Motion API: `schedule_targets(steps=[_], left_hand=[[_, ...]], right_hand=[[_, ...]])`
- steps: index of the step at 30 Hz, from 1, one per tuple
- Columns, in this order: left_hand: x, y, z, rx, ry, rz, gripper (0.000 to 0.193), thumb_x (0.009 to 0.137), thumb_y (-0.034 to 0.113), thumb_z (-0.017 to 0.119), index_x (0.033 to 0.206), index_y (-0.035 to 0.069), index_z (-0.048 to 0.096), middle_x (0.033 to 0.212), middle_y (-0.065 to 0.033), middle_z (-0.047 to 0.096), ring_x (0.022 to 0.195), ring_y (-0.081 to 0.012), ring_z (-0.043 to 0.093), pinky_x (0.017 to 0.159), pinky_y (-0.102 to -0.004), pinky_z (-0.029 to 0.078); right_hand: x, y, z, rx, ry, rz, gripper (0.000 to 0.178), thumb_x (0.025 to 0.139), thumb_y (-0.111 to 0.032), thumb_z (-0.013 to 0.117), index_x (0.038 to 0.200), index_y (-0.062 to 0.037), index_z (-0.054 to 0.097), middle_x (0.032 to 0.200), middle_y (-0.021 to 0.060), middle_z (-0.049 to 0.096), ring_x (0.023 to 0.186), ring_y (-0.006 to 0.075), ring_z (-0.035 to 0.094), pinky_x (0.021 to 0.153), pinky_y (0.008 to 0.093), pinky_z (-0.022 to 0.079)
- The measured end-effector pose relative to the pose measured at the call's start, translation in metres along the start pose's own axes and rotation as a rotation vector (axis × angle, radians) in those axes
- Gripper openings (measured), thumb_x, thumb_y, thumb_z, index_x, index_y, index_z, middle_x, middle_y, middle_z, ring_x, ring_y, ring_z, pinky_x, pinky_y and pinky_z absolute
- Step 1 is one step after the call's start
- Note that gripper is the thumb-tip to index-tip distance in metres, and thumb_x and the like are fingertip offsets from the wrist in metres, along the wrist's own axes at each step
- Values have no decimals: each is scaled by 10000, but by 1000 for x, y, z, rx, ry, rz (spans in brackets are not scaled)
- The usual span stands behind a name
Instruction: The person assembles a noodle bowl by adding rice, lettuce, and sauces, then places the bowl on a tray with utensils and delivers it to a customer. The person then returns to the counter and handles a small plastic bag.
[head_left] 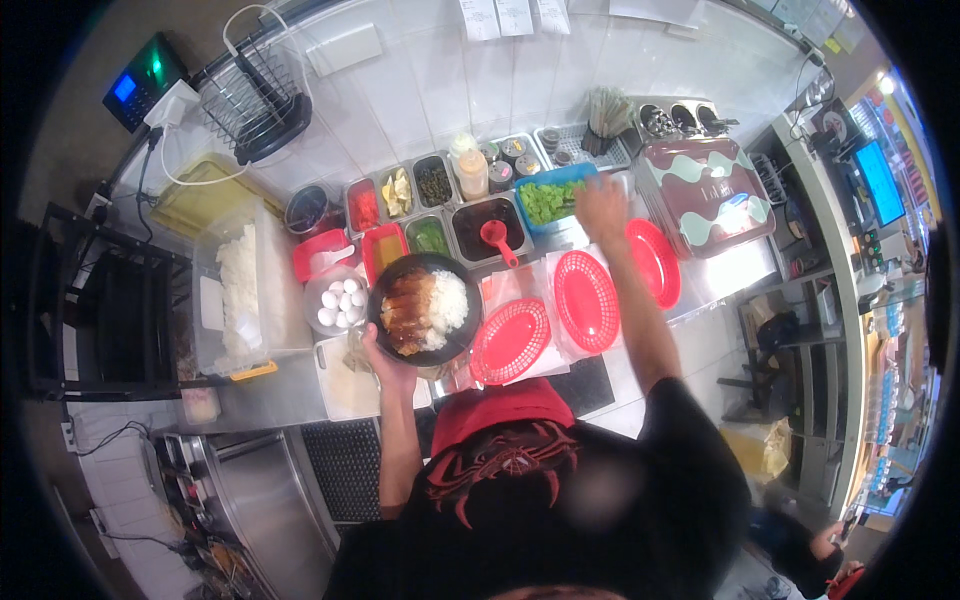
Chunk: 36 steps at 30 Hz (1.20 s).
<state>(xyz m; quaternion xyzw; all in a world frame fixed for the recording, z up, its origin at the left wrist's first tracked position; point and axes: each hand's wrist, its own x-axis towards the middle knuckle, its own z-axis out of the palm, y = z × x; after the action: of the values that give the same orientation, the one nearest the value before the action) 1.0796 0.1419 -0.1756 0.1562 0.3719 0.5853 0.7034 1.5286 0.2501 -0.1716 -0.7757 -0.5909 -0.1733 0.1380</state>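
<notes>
My left hand [388, 362] grips the near left rim of a round black bowl [468, 342], thumb along its edge. In the bowl, white rice [449, 302] fills the right side and sliced meat under brown sauce [405, 310] lies on the left. My right hand [603, 206] is at the right end of a blue tub [533, 228], beside the chopped green leaves [548, 201] in it. Its fingers curl downward, and the fingertips are hidden, so what they pinch does not show. Three red oval baskets, one of them a near basket [511, 342], lie right of the bowl, under my right forearm.
White eggs [341, 302] sit in a bowl on the left, beside a large clear bin of white food [240, 290]. A red ladle [497, 238] rests in a dark sauce pan. Squeeze bottles [471, 172] stand behind; stacked patterned boxes [705, 195] are at right. A cutting board [345, 385] lies near.
</notes>
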Motion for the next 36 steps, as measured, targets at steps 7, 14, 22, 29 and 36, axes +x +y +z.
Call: schedule_targets(steps=[7, 14, 22, 29, 36], left_hand=[[-10, -1, 15, -28, -38, 34, 737, 946, 584, 572, 1476, 75, 523, 1415, -94, 612, 1291, -289, 595, 1077, -466, 488], [4, -10, 15, -37, -76, -12, 731, 940, 553, 593, 1489, 77, 515, 1462, -91, 592, 1331, -287, 571, 1126, -470, 450], [25, -26, 35, -35, -193, -105, 655, 943, 377, 613, 1501, 57, 489, 1473, -111, 583, 1348, -305, 552, 1154, -493, 409], [67, -64, 70, -38, -253, -214, 654, 885, 365, 671, 1455, 73, 538, 1384, -102, 647, 1230, -278, 625, 944, -435, 527], [94, -104, 99, -105, -298, -300, 666, 888, 341, 672, 1450, 24, 507, 1425, -137, 588, 1300, -312, 559, 1129, -511, 447]], right_hand=[[26, 63, 17, 74, -548, 19, 376, 923, -295, 730, 1166, -11, 691, 1182, 257, 698, 1093, 428, 699, 970, 534, 553], [14, 48, 62, 215, -488, -93, 277, 926, -259, 680, 924, 8, 756, 973, 294, 727, 1019, 443, 707, 926, 527, 559], [11, 55, 22, 451, -220, 120, 282, 919, -213, 655, 935, 56, 739, 955, 311, 725, 934, 470, 715, 886, 534, 567], [19, 66, -54, 534, -152, 212, 285, 934, -226, 674, 1017, 32, 762, 932, 282, 742, 905, 448, 731, 837, 513, 573], [23, 52, -158, 632, -85, 164, 305, 952, -246, 703, 1062, 34, 752, 946, 260, 750, 870, 387, 751, 788, 450, 577]])
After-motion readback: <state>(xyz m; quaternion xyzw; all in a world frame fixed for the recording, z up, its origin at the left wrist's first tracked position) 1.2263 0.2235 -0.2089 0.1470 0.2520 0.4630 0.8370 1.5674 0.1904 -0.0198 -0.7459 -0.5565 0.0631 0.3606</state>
